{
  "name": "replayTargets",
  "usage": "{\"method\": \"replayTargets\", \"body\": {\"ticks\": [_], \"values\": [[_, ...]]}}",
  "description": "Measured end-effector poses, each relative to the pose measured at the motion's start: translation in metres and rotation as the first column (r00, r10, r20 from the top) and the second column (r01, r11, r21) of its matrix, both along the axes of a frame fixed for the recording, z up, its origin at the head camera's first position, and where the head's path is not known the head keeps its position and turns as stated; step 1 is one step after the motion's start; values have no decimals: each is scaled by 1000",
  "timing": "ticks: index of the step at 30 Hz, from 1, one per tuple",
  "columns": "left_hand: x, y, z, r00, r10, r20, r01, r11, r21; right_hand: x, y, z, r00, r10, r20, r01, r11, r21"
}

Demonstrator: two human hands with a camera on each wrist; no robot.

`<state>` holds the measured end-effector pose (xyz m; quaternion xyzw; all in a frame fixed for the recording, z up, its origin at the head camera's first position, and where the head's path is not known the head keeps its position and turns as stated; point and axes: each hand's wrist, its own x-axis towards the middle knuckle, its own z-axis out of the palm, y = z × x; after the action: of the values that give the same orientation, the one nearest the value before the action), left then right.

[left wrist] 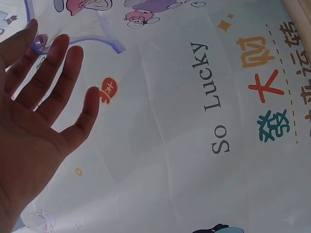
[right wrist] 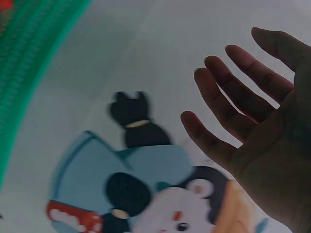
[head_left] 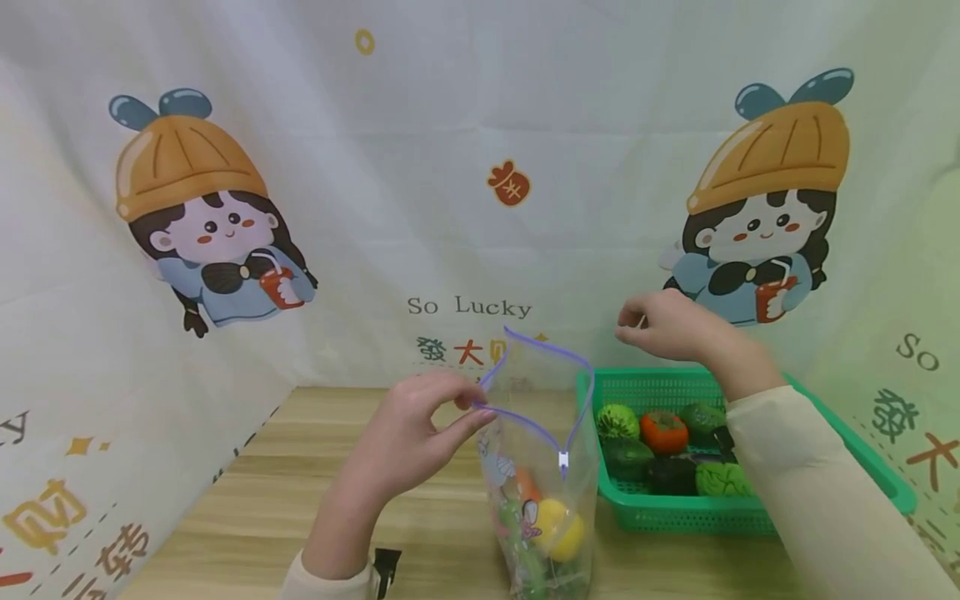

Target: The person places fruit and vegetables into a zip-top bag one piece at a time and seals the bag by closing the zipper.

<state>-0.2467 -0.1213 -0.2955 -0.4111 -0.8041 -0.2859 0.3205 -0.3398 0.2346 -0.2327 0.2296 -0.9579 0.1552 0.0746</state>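
A clear zip bag (head_left: 491,467) with a purple zip and a white slider (head_left: 563,459) stands upright on the table, its mouth spread wide. My left hand (head_left: 408,437) pinches the left side of its rim between thumb and forefinger; in the left wrist view the other fingers of that hand (left wrist: 43,111) are spread. Inside the bag show a round yellow fruit (head_left: 561,530), something orange and several green pieces, partly covered by printed pictures. My right hand (head_left: 675,327) hangs in the air over the basket's back edge, fingers loosely bent and holding nothing, as the right wrist view confirms.
To the right of the bag is a green plastic basket (head_left: 690,502) with a red-orange tomato or persimmon (head_left: 664,432), dark green pieces and a bright green wrinkled one (head_left: 722,480). Under everything is a wooden table (head_left: 247,508). A printed cloth (head_left: 420,208) hangs behind and at both sides.
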Motion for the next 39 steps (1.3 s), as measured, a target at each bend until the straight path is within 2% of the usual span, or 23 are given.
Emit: {"method": "replayTargets", "body": {"ticks": [4,9,11,17,19,23,31,36,39], "values": [[0,0,0,1000,-4,2,4,1000,-2,-23,16,-22,991,-28,130,16,996,93],[0,-1,-2,1000,-2,-3,2,1000,3,-43,34,-48,966,-66,249,2,968,250],[0,-1,-3,1000,0,-6,0,1000,6,-46,37,-57,956,-86,280,-2,954,299],[0,-4,-6,1000,5,1,-5,1000,18,-43,35,-81,893,-201,402,48,933,358],[0,-5,-6,1000,8,6,-8,1000,19,-42,31,-88,885,-216,413,45,921,386],[0,-6,-7,1000,16,10,-16,1000,13,-40,20,-99,883,-206,421,18,912,411],[-1,-8,-7,1000,12,2,-12,1000,16,-44,11,-107,887,-234,399,15,877,480],[-3,-7,-5,1000,15,-8,-15,1000,-6,-44,21,-112,871,-245,426,40,899,435],[-4,-6,-3,1000,12,-5,-12,1000,-10,-42,27,-110,863,-242,443,58,919,389]]}}
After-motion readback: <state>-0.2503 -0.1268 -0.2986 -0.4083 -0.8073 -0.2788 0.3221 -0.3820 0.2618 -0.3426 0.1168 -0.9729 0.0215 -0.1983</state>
